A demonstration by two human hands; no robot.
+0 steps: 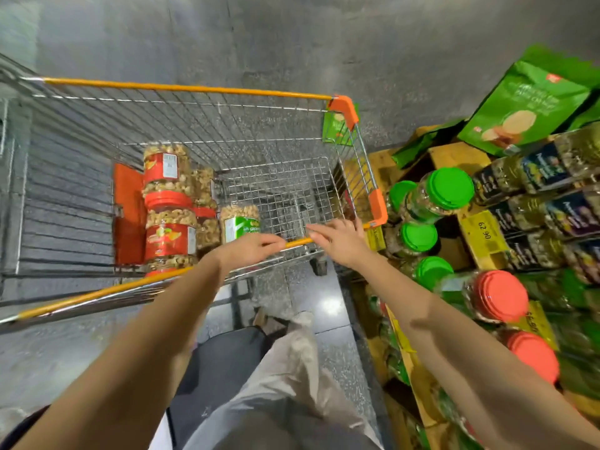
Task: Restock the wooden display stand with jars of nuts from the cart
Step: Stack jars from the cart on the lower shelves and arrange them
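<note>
Red-labelled jars of nuts [165, 170] are stacked at the left end of the wire cart [194, 89], and a green-labelled jar [240, 222] lies just beside them, nearest the hands. No jar is held. The left hand [253, 251] is laid on the cart's near orange rail [97, 295]; whether its fingers are curled round the rail cannot be told. The right hand [341, 241] is held over the same rail with its fingers straight and spread, empty.

The step in hand is judged to be a reach into the cart for a jar. For the next move, a hand would have to be sent down past the rail and leftward, closed round a jar's body, and lifted clear of the rim.

To the right, close against the cart, the wooden display stand [454, 155] is already loaded with green-lidded jars [449, 188] and red-lidded jars [501, 295] (green pouches [526, 102] sit behind them).

The lowest red-labelled jar is cut off by the rail and forearm. The stand's near tiers are blurred, so no free slot can be made out, and label text cannot be read.
</note>
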